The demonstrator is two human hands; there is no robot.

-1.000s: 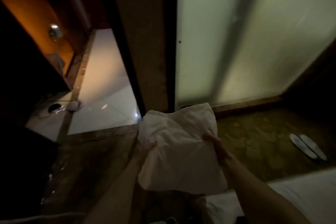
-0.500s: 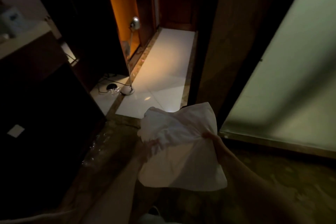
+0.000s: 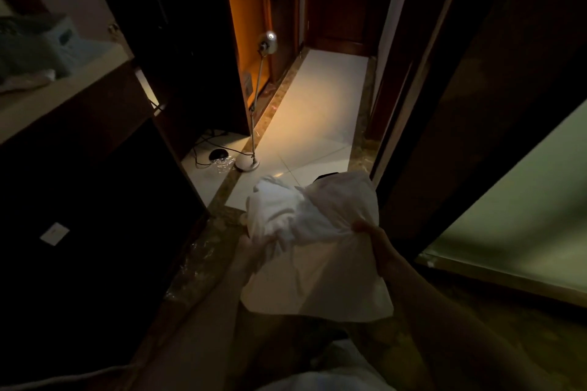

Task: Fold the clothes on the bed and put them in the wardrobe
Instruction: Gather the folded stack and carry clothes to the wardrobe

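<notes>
A folded white garment [image 3: 313, 251] hangs in front of me over the dark floor, bunched at its top left. My left hand [image 3: 254, 246] grips its left edge from below, mostly hidden by the cloth. My right hand [image 3: 373, 240] pinches the right edge, thumb on top. A dark wooden wardrobe [image 3: 190, 41] stands ahead on the left, its inside too dark to see.
A floor lamp [image 3: 259, 98] stands on the pale tiled strip [image 3: 311, 124], with a cable and a black disc [image 3: 218, 154] beside its base. A dark cabinet [image 3: 79, 200] with a pale top fills the left. A frosted glass panel [image 3: 524, 206] is on the right.
My view has swung left from the glass panel towards the tiled strip and wardrobe. The garment stays held in both hands, and its top left has bunched up.
</notes>
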